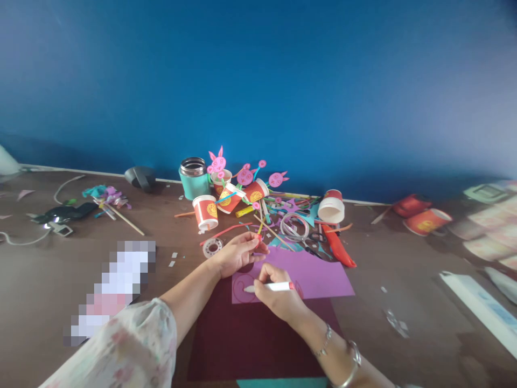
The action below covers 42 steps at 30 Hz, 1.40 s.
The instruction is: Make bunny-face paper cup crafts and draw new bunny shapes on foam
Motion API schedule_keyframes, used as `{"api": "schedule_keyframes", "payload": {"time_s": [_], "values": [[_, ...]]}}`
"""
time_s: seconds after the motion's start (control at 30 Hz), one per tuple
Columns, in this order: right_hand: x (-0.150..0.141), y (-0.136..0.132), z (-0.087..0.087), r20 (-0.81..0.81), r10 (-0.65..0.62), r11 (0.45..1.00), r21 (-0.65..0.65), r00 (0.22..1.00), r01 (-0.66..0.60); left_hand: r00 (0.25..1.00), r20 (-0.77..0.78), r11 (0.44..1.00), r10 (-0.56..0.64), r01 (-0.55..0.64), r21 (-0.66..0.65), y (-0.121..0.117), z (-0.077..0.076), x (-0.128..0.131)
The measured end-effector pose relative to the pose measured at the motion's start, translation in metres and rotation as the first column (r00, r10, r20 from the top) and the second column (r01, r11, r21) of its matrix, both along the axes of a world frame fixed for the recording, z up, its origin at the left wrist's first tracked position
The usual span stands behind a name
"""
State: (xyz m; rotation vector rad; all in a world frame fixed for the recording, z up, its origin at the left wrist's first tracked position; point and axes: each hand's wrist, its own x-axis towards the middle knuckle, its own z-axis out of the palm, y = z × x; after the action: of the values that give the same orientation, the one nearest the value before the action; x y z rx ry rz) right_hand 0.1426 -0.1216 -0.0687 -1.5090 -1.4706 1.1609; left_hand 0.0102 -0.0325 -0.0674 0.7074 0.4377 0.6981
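My right hand point(278, 296) is closed round a white marker point(277, 286) with a red end, its tip at the left on a purple paper sheet point(319, 275). Drawn curved lines show on the sheet under the hand. My left hand point(240, 252) rests on the sheet's upper left edge, fingers curled, pinching a small red cap point(258, 237). The purple sheet lies on a dark maroon sheet point(250, 339) on the brown table point(60, 280).
Behind the hands lie red paper cups point(205, 211) with pink paper animals on straws, a teal jar point(193, 178), a tape roll point(212, 247), a white cup point(331, 209), red scissors point(338, 249) and several paper scraps. More red cups point(424, 221) stand at the right. A blue wall rises behind.
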Motion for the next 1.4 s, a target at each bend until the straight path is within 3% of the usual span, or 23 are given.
{"api": "schedule_keyframes", "payload": {"time_s": [0.17, 0.87, 1.17, 1.4], "values": [[-0.001, 0.000, 0.003, 0.087, 0.008, 0.999, 0.034, 0.996, -0.011, 1.000, -0.009, 1.000, 0.008, -0.008, -0.007, 0.000, 0.000, 0.000], [-0.001, 0.000, 0.004, 0.051, 0.050, 0.999, 0.002, 0.997, -0.050, 1.000, 0.004, 1.000, 0.000, 0.000, -0.002, 0.000, -0.002, 0.000], [0.010, 0.004, 0.009, -0.146, -0.122, 0.990, 0.048, 0.982, 0.130, 1.000, 0.006, 1.000, -0.013, 0.013, 0.010, 0.001, -0.003, 0.000], [0.013, 0.005, 0.010, -0.020, -0.074, 0.997, -0.020, 0.997, 0.074, 1.000, 0.001, 1.000, -0.007, 0.007, 0.016, 0.001, -0.004, 0.000]]}}
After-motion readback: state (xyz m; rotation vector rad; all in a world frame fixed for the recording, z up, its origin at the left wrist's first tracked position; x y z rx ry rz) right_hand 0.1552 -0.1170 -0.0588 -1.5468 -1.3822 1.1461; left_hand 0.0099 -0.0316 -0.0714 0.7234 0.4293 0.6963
